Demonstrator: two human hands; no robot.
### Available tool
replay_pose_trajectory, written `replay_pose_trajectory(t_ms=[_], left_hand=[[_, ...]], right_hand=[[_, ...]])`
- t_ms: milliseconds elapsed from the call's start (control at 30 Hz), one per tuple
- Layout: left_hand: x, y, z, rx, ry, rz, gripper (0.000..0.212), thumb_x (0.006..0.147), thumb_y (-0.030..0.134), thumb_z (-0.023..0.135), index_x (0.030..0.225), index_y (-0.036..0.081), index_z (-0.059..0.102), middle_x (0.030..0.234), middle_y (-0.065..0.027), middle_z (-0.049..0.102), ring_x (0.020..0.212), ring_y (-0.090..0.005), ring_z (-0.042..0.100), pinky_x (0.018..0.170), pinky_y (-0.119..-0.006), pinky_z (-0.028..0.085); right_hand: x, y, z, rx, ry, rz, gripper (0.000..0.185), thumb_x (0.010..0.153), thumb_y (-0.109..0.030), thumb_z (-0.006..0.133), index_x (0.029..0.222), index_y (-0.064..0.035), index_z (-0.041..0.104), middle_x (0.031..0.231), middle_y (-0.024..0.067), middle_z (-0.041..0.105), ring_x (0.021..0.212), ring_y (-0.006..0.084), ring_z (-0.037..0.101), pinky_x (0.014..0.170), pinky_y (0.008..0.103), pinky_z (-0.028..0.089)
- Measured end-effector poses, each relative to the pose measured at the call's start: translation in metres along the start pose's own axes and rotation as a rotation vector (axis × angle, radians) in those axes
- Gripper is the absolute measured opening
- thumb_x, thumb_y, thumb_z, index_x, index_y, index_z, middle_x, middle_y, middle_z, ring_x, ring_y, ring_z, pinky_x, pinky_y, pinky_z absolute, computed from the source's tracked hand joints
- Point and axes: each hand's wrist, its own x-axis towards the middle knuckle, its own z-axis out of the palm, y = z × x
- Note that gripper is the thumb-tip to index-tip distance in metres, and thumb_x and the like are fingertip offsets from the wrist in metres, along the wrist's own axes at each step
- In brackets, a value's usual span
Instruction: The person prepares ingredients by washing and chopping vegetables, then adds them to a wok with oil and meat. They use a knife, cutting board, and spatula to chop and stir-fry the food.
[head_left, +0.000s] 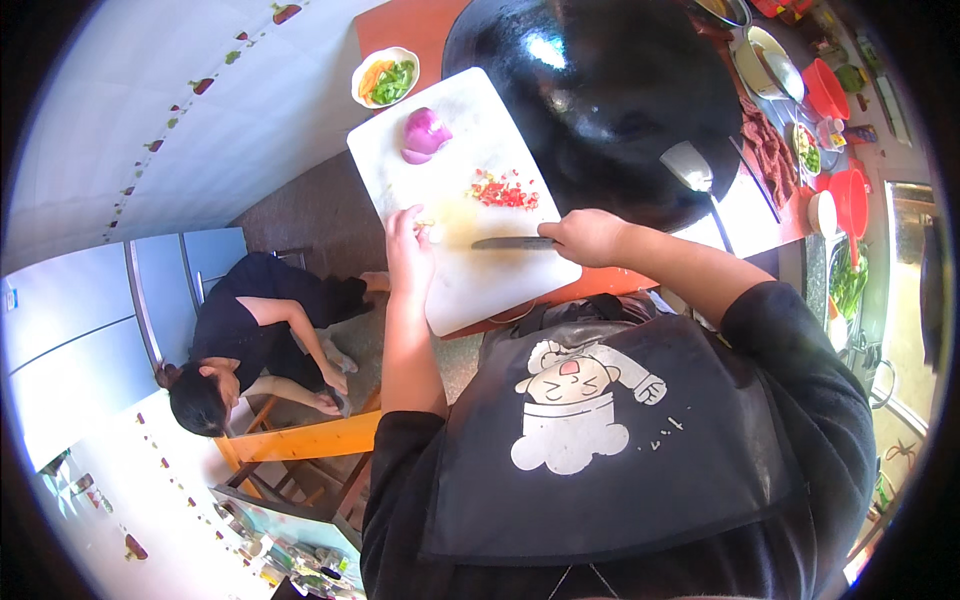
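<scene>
A white cutting board (480, 292) lies tilted before me. On it are a peeled purple onion (424, 133) with a cut piece beside it, and a heap of chopped red chillies (508, 192). My right hand (589, 236) grips a knife (510, 243) by its handle, the blade flat over the board and pointing left. At the board's left edge is my left hand (409, 251), its fingertips by small pale pieces (425, 224), perhaps garlic. Whether those fingers pinch a piece or only touch it is unclear. A wet yellowish stain marks the board near the blade.
A large black wok (600, 97) adjoins the board, with a metal spatula (688, 166) in it. A bowl of sliced peppers (386, 77) stands beyond the board. To the right are a red ladle (849, 202) and a cloth (769, 150). Another person (255, 322) sits at left, holding a dark object.
</scene>
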Motion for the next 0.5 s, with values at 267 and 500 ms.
replay_pose_trajectory(t_ms=[267, 500], left_hand=[[0.041, -0.005, 0.063, 0.066, -0.235, -0.038, 0.037, 0.086, -0.009, 0.051, 0.121, 0.001, 0.061, 0.104, -0.0158, 0.065, 0.090, -0.0239, 0.065, 0.083, -0.033, 0.053], [0.068, 0.000, 0.077, -0.127, -0.298, -0.073, 0.021, 0.083, -0.003, 0.060, 0.103, 0.001, 0.066, 0.098, -0.0161, 0.067, 0.089, -0.0283, 0.066, 0.079, -0.037, 0.053]], right_hand=[[-0.002, 0.015, 0.003, 0.021, 0.088, 0.013, 0.034, 0.091, -0.014, 0.046, 0.123, -0.0106, 0.058, 0.091, 0.0211, 0.069, 0.085, 0.0379, 0.068, 0.079, 0.0493, 0.052], [-0.027, 0.032, 0.005, -0.065, 0.287, -0.075, 0.022, 0.090, -0.014, 0.050, 0.109, -0.0089, 0.060, 0.085, 0.0152, 0.067, 0.078, 0.0351, 0.068, 0.071, 0.0473, 0.054]])
